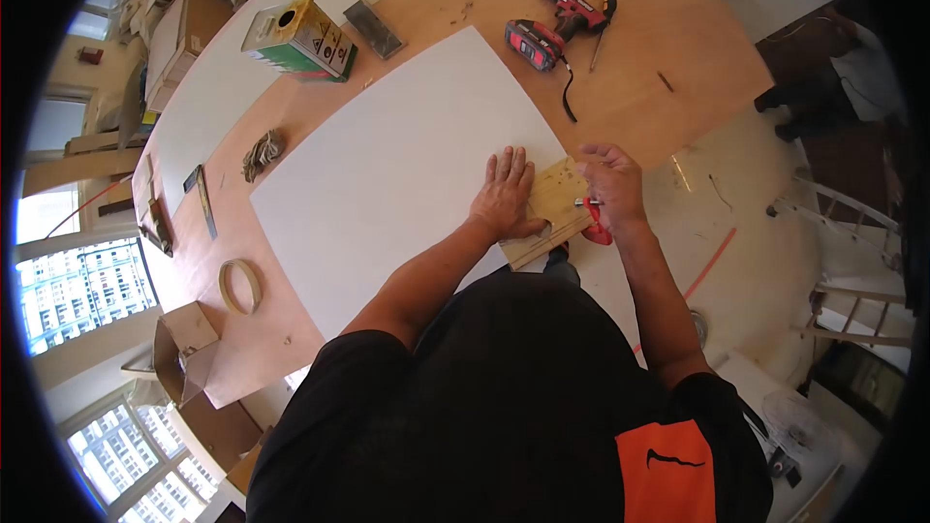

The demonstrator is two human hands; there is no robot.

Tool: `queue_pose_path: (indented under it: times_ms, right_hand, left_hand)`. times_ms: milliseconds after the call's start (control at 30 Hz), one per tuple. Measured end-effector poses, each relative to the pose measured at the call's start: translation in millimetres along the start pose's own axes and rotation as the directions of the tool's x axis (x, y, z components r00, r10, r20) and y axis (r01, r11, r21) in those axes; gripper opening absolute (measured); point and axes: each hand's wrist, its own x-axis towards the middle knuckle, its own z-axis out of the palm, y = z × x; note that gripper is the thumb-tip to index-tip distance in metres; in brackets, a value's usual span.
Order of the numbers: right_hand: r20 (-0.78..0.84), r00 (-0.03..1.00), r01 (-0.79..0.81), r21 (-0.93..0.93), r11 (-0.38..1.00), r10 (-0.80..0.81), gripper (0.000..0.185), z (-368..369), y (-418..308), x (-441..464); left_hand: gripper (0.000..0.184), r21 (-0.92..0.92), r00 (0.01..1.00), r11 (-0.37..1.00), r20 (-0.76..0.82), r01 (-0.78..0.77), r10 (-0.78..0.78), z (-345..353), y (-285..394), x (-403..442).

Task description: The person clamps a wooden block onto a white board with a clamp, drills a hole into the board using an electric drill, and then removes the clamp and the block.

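My left hand [502, 196] lies flat on a large white sheet [397, 155], fingers stretched out, its thumb reaching the edge of a small wooden board [554, 186]. This board sits at the sheet's near right corner and has dark spots on its face. Over the board's right side, my right hand [615, 186] is closed around a red-handled tool [599, 225] with a short metal tip pointing left. The tool's exact kind is hard to make out, since the fingers partly cover it.
A cordless drill [572, 12] lies beyond the sheet near its battery. At the back stand a metal can [302, 39] and a dark block [374, 29]. Leftward are a rope bundle [262, 153], a try square [201, 199] and a tape roll [239, 287]. A ladder [852, 208] is at right.
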Motion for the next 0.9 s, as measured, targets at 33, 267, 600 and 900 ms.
queue_pose_path:
  times_ms: [33,267,600,900]
  right_hand:
    - [-0.018,1.000,0.008,-0.002,1.000,-0.008,0.027,1.5,-2.1,-2.2]
    - [-0.137,0.988,0.072,0.034,0.997,-0.067,0.027,2.7,2.6,-4.6]
    - [-0.203,0.978,0.058,0.057,0.997,-0.046,0.028,3.6,2.9,-3.0]
    - [-0.107,0.994,0.035,0.044,0.998,-0.030,0.023,-4.1,6.7,-2.3]
  left_hand:
    - [0.114,0.000,1.000,1.000,0.003,-0.003,0.003,0.7,-0.5,-0.4]
    - [0.110,0.019,1.000,1.000,0.023,0.002,-0.002,-4.0,-0.7,-2.4]
    - [0.111,-0.011,1.000,1.000,-0.025,-0.018,0.017,-2.3,-3.3,-3.8]
    - [0.114,-0.046,0.998,0.998,-0.050,-0.031,0.029,2.1,-8.8,-7.5]
